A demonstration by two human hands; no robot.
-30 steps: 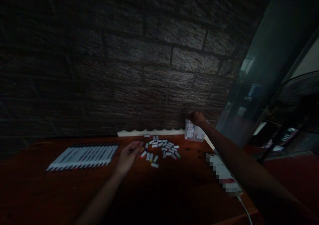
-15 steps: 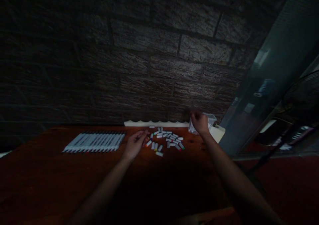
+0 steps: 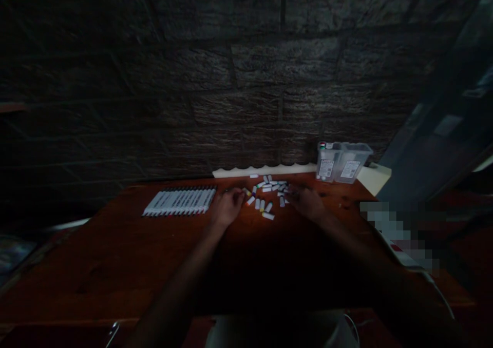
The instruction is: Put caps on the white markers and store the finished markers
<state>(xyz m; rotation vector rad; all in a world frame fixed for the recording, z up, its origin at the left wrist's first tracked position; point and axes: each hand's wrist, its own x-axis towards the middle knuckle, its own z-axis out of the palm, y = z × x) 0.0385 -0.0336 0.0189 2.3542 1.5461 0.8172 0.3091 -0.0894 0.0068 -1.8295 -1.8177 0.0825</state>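
Observation:
My left hand (image 3: 228,204) pinches a small yellow-ended marker cap (image 3: 247,191) at its fingertips, to the left of the scattered caps. Several loose white marker caps (image 3: 268,216) with coloured ends lie on the wooden table (image 3: 127,266) between my two hands. My right hand (image 3: 307,203) is low over the right side of these caps, and its fingertips reach in among them. Shadow and blur hide whether those fingers grip one. Left of my left hand, white markers (image 3: 181,201) with dark ends lie side by side in a neat row.
Two clear plastic containers (image 3: 348,163) stand at the back right, with a few caps inside the left one. A white wavy-edged strip (image 3: 265,170) runs along the stone wall (image 3: 254,107). A pixelated device with a white cable (image 3: 439,291) lies at the right edge.
My right hand has come down from above the clear containers to the loose caps. My left hand still holds its cap beside the pile. The view has shifted, showing the table's front edge.

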